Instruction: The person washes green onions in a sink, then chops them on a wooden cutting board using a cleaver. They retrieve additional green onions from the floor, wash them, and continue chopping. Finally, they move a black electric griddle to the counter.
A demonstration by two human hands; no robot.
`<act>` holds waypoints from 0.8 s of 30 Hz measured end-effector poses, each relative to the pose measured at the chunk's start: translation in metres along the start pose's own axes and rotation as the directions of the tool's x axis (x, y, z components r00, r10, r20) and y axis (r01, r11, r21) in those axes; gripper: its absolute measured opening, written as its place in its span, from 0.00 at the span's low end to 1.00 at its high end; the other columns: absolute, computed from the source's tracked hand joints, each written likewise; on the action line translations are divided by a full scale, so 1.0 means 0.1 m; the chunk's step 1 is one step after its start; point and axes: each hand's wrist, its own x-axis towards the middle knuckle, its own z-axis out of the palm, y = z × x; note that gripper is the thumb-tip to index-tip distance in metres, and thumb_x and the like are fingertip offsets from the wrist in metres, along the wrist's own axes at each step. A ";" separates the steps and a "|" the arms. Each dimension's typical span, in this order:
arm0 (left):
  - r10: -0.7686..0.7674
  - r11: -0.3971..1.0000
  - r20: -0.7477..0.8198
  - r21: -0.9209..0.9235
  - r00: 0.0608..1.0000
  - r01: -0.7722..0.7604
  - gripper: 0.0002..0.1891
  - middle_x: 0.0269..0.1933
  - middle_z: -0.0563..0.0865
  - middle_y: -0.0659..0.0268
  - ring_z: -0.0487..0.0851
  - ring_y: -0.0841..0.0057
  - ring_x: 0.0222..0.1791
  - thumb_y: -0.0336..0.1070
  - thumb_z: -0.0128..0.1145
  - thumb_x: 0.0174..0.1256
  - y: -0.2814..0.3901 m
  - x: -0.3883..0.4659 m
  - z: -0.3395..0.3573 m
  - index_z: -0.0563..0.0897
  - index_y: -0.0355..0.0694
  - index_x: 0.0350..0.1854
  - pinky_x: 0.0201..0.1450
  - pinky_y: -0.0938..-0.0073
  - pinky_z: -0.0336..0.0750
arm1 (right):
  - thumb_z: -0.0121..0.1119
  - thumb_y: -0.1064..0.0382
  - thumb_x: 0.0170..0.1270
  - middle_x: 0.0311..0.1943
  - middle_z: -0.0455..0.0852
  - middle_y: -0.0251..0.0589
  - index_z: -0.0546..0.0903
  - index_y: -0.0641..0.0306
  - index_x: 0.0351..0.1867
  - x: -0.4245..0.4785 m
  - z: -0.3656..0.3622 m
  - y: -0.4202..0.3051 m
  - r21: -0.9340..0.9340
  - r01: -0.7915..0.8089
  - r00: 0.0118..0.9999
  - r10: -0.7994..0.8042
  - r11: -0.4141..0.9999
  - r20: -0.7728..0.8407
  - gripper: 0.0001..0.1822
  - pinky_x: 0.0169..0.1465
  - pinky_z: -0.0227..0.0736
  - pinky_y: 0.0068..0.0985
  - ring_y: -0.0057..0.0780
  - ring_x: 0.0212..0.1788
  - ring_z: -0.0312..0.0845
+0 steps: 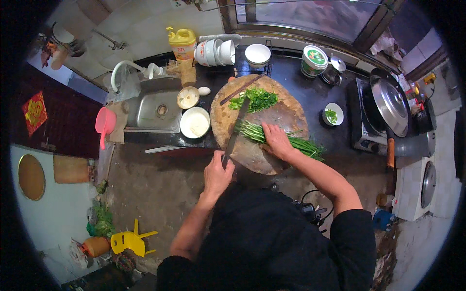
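Observation:
On a round wooden chopping board (pixel 251 158) lies a bundle of long green chives or similar leafy stalks (pixel 306 147). My right hand (pixel 278 141) presses flat over the bundle, fingers pointing away from me. My left hand (pixel 218 174) grips the handle of a kitchen knife (pixel 236 127). Its dark blade stretches forward across the board, beside the bundle's cut ends on the left. Beyond the blade sits a heap of chopped greens (pixel 261 100). A dark wooden stick (pixel 242 89) rests slantwise on the board's far left part.
Left of the board are a bowl of white contents (pixel 195 122), a smaller bowl (pixel 188 97), an egg (pixel 204 91) and a steel sink (pixel 153 118). To the right stand a bowl of chopped greens (pixel 332 114) and a gas stove (pixel 358 125) bearing a lidded pan (pixel 389 105).

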 end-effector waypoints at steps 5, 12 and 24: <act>0.028 0.991 0.045 0.129 0.999 -0.034 0.14 0.40 0.85 0.45 0.82 0.43 0.40 0.39 0.56 0.68 0.14 -0.12 0.16 0.74 0.38 0.50 0.40 0.49 0.76 | 0.71 0.59 0.51 0.50 0.75 0.52 0.64 0.69 0.63 -0.10 -0.02 0.05 0.139 -0.014 0.997 0.024 0.990 -0.069 0.40 0.54 0.69 0.42 0.50 0.55 0.70; 0.000 0.958 0.259 0.276 0.966 -0.074 0.11 0.40 0.83 0.42 0.82 0.40 0.35 0.36 0.51 0.69 0.19 -0.02 0.37 0.69 0.36 0.47 0.37 0.41 0.75 | 0.66 0.50 0.54 0.50 0.76 0.47 0.72 0.67 0.56 -0.13 -0.02 -0.04 -0.165 -0.066 0.997 0.071 0.984 0.027 0.32 0.53 0.69 0.37 0.42 0.53 0.71; -0.037 0.934 0.369 0.343 0.929 -0.099 0.08 0.30 0.85 0.42 0.85 0.43 0.33 0.33 0.48 0.67 0.35 0.29 0.50 0.67 0.36 0.43 0.37 0.44 0.78 | 0.60 0.57 0.56 0.47 0.76 0.43 0.76 0.64 0.49 -0.12 -0.01 -0.05 -0.232 0.043 0.998 -0.029 0.972 0.062 0.21 0.50 0.70 0.37 0.39 0.53 0.71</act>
